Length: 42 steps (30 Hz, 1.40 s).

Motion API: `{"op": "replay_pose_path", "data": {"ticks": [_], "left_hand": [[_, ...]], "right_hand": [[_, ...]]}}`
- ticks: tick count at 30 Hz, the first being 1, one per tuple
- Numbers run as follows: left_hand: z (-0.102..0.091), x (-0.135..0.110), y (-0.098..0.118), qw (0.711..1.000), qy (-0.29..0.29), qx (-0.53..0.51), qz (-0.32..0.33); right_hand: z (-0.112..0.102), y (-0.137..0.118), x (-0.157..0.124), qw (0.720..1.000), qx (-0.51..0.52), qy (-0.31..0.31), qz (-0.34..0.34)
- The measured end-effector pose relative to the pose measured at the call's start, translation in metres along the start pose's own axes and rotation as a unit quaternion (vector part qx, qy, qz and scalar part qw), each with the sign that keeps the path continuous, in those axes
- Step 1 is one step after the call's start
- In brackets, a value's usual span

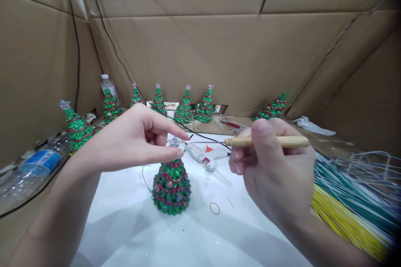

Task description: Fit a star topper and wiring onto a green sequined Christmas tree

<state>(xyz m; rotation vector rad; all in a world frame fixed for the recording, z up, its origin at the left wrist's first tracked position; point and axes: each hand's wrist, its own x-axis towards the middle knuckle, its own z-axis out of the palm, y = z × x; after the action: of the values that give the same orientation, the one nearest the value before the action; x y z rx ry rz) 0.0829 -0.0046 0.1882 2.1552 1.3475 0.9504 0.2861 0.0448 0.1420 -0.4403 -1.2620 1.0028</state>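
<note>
A small green beaded Christmas tree (171, 187) with red garlands stands upright on the white table, a clear star (174, 142) at its top. My left hand (138, 137) is beside the treetop, its thumb in front of the tree just below the star. Thumb and index finger are apart; the other fingers curl behind and are partly hidden. In my right hand (272, 162) is a wooden-handled awl (293, 142), held level. Its thin metal shaft points left and passes between my left thumb and index finger, near the star. The shaft's tip cannot be made out.
A glue gun (203, 158) lies behind the tree. A yellow ring (214, 208) is on the white table (194, 242). More trees (184, 108) line the cardboard wall. Bundled wire strands (351, 217) lie right; a plastic bottle (40, 162) lies left, near a black cable.
</note>
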Motion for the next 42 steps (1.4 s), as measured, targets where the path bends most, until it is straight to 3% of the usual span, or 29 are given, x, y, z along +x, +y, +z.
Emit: {"op": "replay_pose_path", "data": {"ticks": [11,19,25,28,34,42], "left_hand": [[0.002,-0.002,0.005,0.998,-0.037,-0.047,-0.026],[-0.007,0.003,0.001,0.971,-0.082,-0.206,-0.084],[-0.009,0.004,-0.002,0.948,-0.105,-0.288,-0.082],[-0.008,0.005,-0.004,0.952,-0.102,-0.282,-0.062],[-0.009,0.006,-0.007,0.982,-0.091,-0.16,0.031],[-0.01,0.004,-0.005,0.972,-0.12,-0.199,-0.024]], "right_hand": [[-0.001,0.0,0.004,0.995,0.026,0.053,-0.075],[-0.002,-0.007,0.007,0.994,0.029,0.053,-0.09],[-0.002,-0.011,0.005,0.994,0.03,0.055,-0.09],[-0.003,-0.013,0.005,0.994,0.039,0.051,-0.086],[-0.001,-0.017,0.004,0.995,0.063,0.045,-0.065],[0.0,-0.017,0.005,0.995,0.061,0.049,-0.065]]}}
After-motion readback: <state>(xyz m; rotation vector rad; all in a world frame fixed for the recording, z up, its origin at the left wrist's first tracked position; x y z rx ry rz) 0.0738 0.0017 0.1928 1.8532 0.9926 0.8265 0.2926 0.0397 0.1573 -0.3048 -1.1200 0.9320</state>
